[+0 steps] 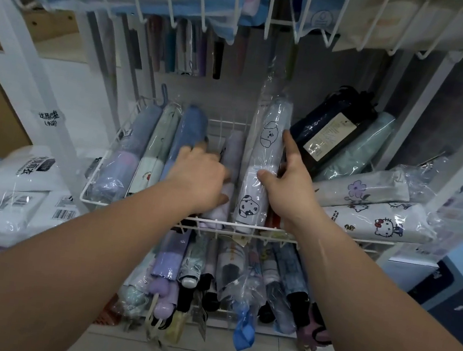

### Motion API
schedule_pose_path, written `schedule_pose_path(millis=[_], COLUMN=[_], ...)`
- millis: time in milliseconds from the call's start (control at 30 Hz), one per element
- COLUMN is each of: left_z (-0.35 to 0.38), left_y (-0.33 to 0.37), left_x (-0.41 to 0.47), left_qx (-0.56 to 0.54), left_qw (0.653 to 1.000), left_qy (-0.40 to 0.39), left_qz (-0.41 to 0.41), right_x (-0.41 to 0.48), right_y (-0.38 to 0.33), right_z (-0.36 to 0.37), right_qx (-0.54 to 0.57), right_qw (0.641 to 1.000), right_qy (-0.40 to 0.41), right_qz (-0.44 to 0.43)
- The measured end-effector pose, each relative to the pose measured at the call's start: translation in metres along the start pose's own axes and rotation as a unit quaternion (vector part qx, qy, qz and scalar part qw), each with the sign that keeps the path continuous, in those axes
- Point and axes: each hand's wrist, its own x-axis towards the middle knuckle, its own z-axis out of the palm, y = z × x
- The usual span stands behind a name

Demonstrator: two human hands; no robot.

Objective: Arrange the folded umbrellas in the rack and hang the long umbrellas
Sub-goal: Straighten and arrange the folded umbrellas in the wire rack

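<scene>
A white wire rack (pixel 110 204) holds folded umbrellas in clear sleeves. My right hand (pixel 287 182) grips a white umbrella printed with dogs (pixel 264 162), thumb on its front and index finger stretched along its right side. My left hand (pixel 199 174) rests on a blue umbrella (pixel 186 137) and curls down onto a pale lilac umbrella (pixel 233 152) in the gap beside it; its fingertips are hidden. Grey-blue (pixel 128 151) and pale green (pixel 156 148) umbrellas lie at the left. Long umbrellas (pixel 181 49) hang behind.
At the right of the rack lie a navy umbrella (pixel 332 129), a mint one (pixel 358 153) and two white cartoon-print ones (pixel 368 189). A lower shelf (pixel 225 311) holds several more umbrellas. Packaged raincoats (pixel 9 192) are stacked at the left. A wire basket (pixel 245 8) hangs overhead.
</scene>
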Motion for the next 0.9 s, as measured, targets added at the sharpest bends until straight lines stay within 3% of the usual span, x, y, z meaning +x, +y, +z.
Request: schedule_pose_path(millis=[67, 167, 333, 467, 700, 900], left_z=[0.002, 0.010, 0.016, 0.023, 0.027, 0.025], left_y=[-0.013, -0.042, -0.066, -0.077, -0.092, -0.097], left_x=[-0.004, -0.005, -0.013, -0.016, -0.020, -0.025], left_qx=[0.017, -0.059, -0.146, -0.187, -0.275, -0.273], left_qw=[1.000, 0.998, 0.989, 0.982, 0.961, 0.962], left_qy=[0.005, -0.026, 0.021, 0.037, 0.024, 0.015], left_qz=[0.017, 0.007, -0.008, -0.006, 0.010, 0.012], right_x=[0.000, 0.005, 0.020, 0.021, 0.027, 0.042], right_y=[-0.005, -0.014, -0.024, -0.019, -0.021, -0.009], right_z=[0.001, 0.006, 0.031, 0.052, 0.078, 0.093], right_qx=[-0.014, -0.043, -0.067, -0.086, -0.066, 0.022], right_qw=[1.000, 0.999, 0.995, 0.994, 0.995, 0.997], right_qy=[-0.008, -0.033, -0.068, -0.033, -0.035, -0.029], right_qz=[-0.003, -0.005, 0.013, 0.055, 0.062, 0.075])
